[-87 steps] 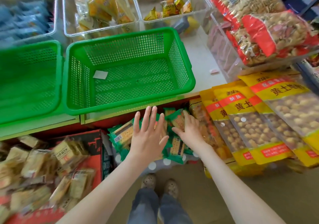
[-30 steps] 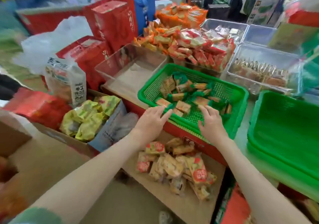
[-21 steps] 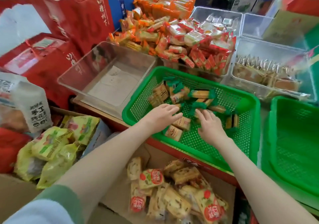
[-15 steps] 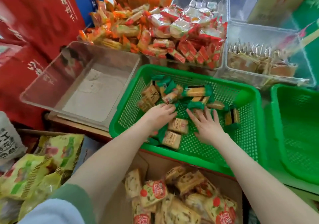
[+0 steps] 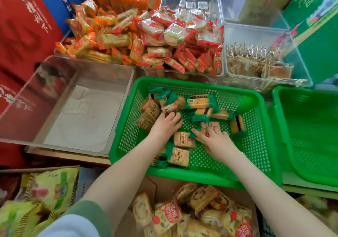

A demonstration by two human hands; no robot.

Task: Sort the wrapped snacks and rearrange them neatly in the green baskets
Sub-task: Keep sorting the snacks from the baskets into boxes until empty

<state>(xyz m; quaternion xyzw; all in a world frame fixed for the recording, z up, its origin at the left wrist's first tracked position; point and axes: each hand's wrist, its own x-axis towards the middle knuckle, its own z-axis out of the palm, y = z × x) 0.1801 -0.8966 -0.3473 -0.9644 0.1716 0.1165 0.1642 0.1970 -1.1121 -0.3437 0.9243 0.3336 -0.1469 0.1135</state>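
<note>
Left hand [image 5: 167,127] had moved up and left since half a second before, off the basket floor and onto the left cluster of packs. Right hand [image 5: 218,141] had barely shifted, and the camera sat closer over the basket.

Both hands were inside the near green basket [image 5: 201,177] on the counter. Green-wrapped snacks [image 5: 200,101] lay loose in it, mostly in the back half. Left hand: fingers curled round the edge of a pack in the left cluster, knuckles up. Right hand: fingers spread and fairly straight, flat on a pack near the middle, gripping nothing. Two packs [image 5: 183,139] lay side by side between the wrists, toward the front wall, as in the earlier frame. One pack stood on edge near the right wall.

Second green basket [image 5: 309,91] sat just beside the first on the right. Clear plastic bin [image 5: 86,123] sat just left of the first, with white paper on its bottom. Behind the baskets were orange-wrapped packs [image 5: 102,35], red-wrapped packs [image 5: 182,41] and a clear tub of pale packets [image 5: 256,65]. Red boxes [image 5: 23,26] stood far left, a green carton [image 5: 316,35] far right. Below the counter edge, a cardboard box [image 5: 243,194] held red-labelled snacks, with yellow-green bags [image 5: 51,187] to its left. Green-cuffed sleeve [image 5: 82,216] showed on the left arm.
</note>
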